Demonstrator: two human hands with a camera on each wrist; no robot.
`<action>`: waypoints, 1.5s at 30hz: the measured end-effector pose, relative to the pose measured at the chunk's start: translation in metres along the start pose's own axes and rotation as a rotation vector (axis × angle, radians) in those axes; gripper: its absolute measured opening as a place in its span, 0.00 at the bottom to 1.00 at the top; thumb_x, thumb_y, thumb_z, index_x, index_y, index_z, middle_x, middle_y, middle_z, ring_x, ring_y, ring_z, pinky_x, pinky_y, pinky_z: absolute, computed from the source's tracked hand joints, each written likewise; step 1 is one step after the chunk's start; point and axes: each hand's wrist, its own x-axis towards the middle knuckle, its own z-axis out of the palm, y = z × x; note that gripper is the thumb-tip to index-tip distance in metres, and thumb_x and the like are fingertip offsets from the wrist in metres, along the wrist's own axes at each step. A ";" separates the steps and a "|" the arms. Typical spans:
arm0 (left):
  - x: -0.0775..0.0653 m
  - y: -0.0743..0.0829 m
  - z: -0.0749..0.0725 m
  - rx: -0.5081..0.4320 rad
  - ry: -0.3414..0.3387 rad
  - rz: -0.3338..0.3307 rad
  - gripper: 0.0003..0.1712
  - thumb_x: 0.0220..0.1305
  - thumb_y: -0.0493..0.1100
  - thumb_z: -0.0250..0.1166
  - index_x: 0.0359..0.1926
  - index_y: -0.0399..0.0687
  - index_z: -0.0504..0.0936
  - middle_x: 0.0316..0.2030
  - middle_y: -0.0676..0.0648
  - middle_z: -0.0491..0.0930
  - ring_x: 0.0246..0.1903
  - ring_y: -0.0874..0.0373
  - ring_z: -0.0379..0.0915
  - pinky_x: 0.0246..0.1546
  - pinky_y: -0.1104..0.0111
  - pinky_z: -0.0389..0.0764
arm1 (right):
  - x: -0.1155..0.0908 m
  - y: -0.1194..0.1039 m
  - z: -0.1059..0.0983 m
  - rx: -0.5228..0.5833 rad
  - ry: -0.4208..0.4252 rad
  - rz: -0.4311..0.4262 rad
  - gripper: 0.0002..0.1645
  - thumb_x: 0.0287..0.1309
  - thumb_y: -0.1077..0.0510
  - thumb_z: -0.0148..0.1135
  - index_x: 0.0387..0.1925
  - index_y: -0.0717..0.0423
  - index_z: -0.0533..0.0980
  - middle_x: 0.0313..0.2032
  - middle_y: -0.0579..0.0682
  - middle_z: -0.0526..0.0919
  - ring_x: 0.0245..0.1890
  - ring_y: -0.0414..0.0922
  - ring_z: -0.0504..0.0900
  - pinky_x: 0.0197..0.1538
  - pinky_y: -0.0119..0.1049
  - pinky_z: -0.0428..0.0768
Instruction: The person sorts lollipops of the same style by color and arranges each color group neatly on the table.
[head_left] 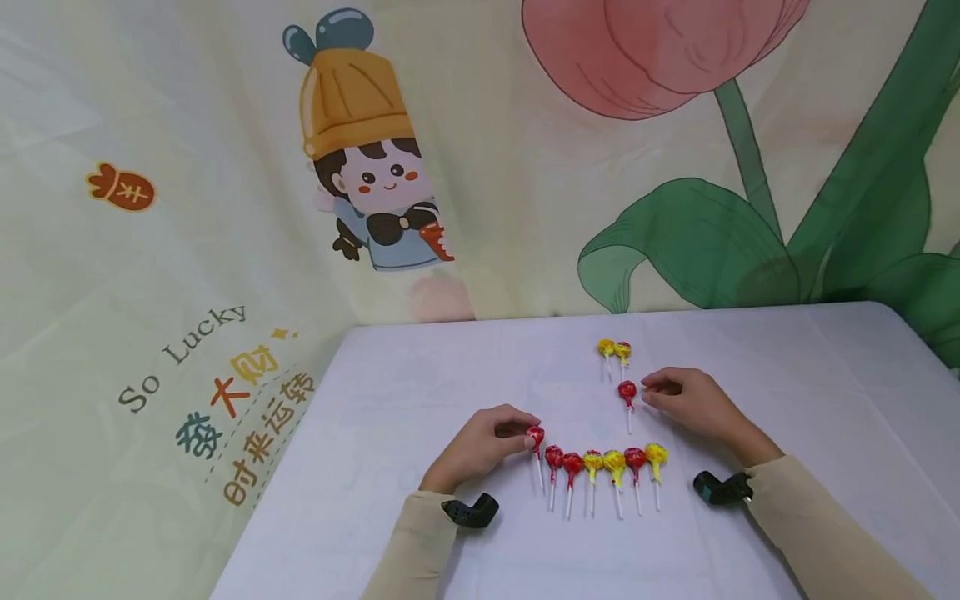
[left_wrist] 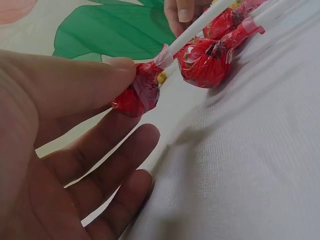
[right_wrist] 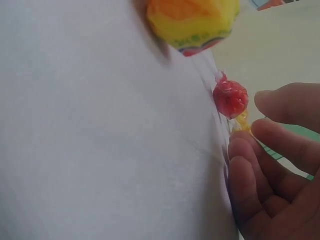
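Observation:
My left hand (head_left: 491,440) pinches the wrapped head of a red lollipop (left_wrist: 141,92) between thumb and index finger; its other fingers spread loosely below. That lollipop is at the left end of a row, its white stick pointing toward me. Beside it lies another red lollipop (head_left: 553,457), followed by more red and yellow ones. Farther back, my right hand (head_left: 693,402) is just right of a lone red lollipop (head_left: 627,390). In the right wrist view a gap shows between its loosely bent fingers and that red candy (right_wrist: 231,99).
Two yellow lollipops (head_left: 606,347) lie side by side farther back. The row ends on the right with a yellow lollipop (head_left: 656,454). A white cloth covers the table (head_left: 420,367), and a printed curtain (head_left: 510,167) hangs behind its back edge.

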 end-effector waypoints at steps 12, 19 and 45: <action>0.006 0.004 -0.003 -0.060 0.023 0.008 0.17 0.67 0.44 0.68 0.56 0.51 0.85 0.47 0.60 0.82 0.48 0.61 0.78 0.53 0.61 0.77 | -0.030 -0.005 -0.001 0.033 0.002 -0.009 0.22 0.65 0.51 0.66 0.55 0.58 0.80 0.48 0.53 0.82 0.46 0.51 0.77 0.48 0.43 0.82; 0.016 0.010 -0.004 -0.049 0.037 0.019 0.18 0.67 0.43 0.68 0.57 0.49 0.84 0.48 0.60 0.82 0.49 0.62 0.78 0.54 0.61 0.77 | -0.047 -0.004 0.001 0.031 -0.003 -0.015 0.22 0.65 0.49 0.67 0.54 0.57 0.80 0.48 0.51 0.83 0.46 0.49 0.77 0.48 0.41 0.81; 0.033 0.022 0.005 -0.069 0.079 -0.080 0.13 0.66 0.49 0.69 0.51 0.62 0.86 0.45 0.60 0.83 0.43 0.59 0.77 0.41 0.62 0.78 | -0.086 -0.008 0.009 0.011 0.015 0.036 0.20 0.64 0.51 0.67 0.54 0.55 0.81 0.48 0.50 0.83 0.45 0.48 0.77 0.50 0.44 0.81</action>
